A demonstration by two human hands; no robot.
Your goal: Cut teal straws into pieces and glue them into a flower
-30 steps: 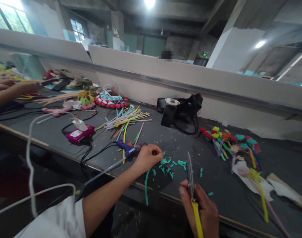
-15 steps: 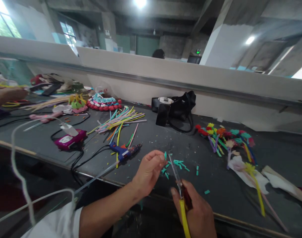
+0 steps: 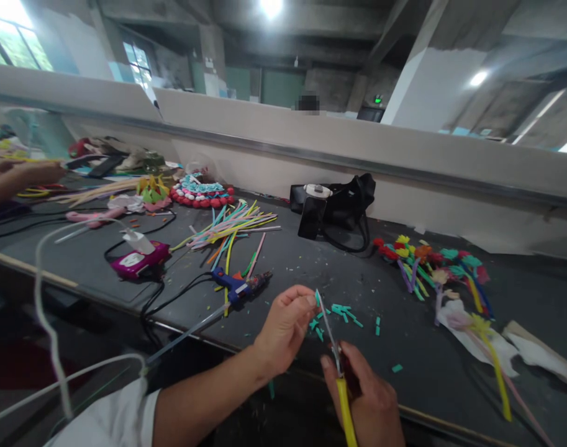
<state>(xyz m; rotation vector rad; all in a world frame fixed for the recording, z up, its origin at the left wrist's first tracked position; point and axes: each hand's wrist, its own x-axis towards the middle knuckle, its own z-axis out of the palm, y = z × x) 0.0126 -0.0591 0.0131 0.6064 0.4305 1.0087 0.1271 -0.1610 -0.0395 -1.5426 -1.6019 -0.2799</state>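
The step in hand looked like trimming a green strip (image 3: 317, 298) with scissors (image 3: 330, 330). The left hand (image 3: 285, 326) had thumb and forefinger pinched on the strip, its tip standing just past them above the near part of the bench (image 3: 283, 267). The right hand (image 3: 369, 397), to the right and nearer, was wrapped about the yellow handle (image 3: 345, 410), with the blades pointing away towards the pinched tip. Green bits (image 3: 341, 308) lay on the bench just right of and beyond the left hand, with a lone bit (image 3: 397, 368) farther right and nearer.

The next move seemed to call for a steady pinch and for the blades to be lined up with the strip, clear of the fingertips, before closing.

The blades showed nearly edge-on, so whether they were parted, or touching the strip or only beside it, could not be told. The left palm and fingers hid most of the strip; a green end (image 3: 271, 389) hung below the near edge, perhaps part of it. The right fingers hid part of the grip. At far left, a co-worker's hands (image 3: 36, 174) were cut off by the picture's edge, and what they held was hard to make out.
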